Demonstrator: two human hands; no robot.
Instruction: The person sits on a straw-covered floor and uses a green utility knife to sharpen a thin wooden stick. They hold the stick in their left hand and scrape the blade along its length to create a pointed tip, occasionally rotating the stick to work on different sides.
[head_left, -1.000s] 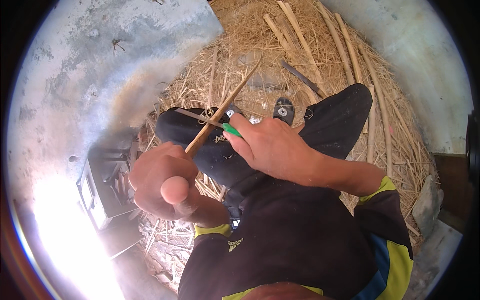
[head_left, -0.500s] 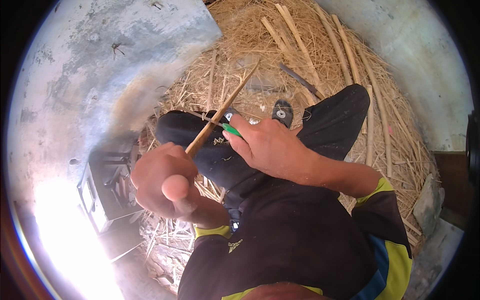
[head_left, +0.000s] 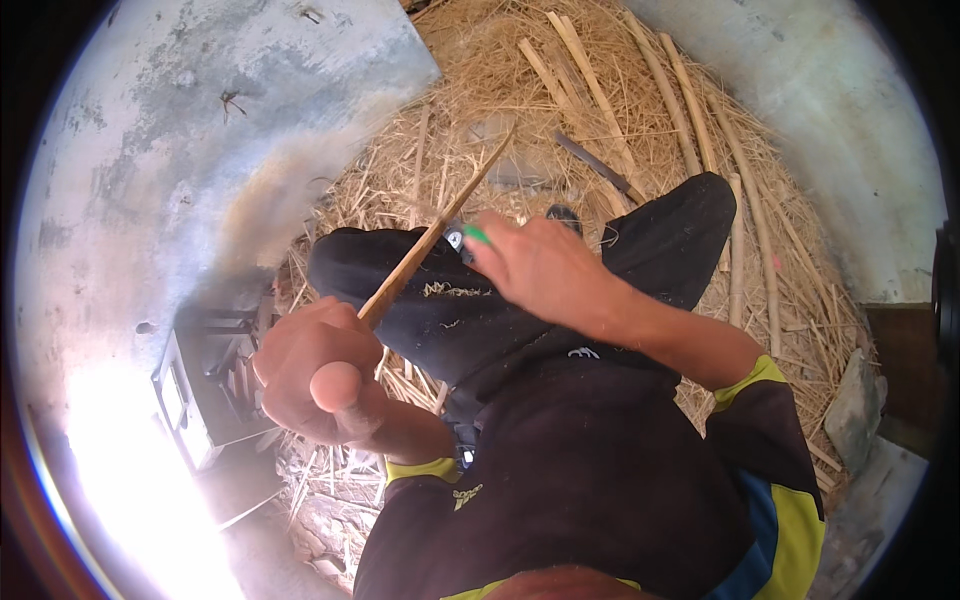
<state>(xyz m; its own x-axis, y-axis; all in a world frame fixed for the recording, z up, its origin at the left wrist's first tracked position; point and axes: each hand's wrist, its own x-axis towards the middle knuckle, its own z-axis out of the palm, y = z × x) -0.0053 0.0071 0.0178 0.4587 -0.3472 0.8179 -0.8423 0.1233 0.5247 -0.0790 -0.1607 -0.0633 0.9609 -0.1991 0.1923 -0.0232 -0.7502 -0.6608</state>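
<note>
My left hand (head_left: 318,372) is closed round the near end of a long, tapering bamboo strip (head_left: 412,262). The strip slants up and away to the right over my crossed legs, and its far tip is thin. In my right hand (head_left: 548,268), the fingers wrap a small knife with a green handle (head_left: 476,234). Its blade is smeared by motion near the strip, so I cannot tell whether it touches. Curly pale shavings (head_left: 455,290) lie on my dark trouser leg (head_left: 350,262) below the strip.
Straw and shavings (head_left: 480,60) cover the floor ahead. Several bamboo poles (head_left: 690,100) lie at the far right. A dark, long flat blade (head_left: 598,165) rests beyond my feet. Pale walls stand on both sides, with a grey metal box-like frame (head_left: 205,400) at left and a stone (head_left: 857,405) at right.
My right hand has moved slightly up and away with the knife, whose blade earlier lay across the strip. My left hand and the strip have shifted slightly left. More shavings show on my leg.
</note>
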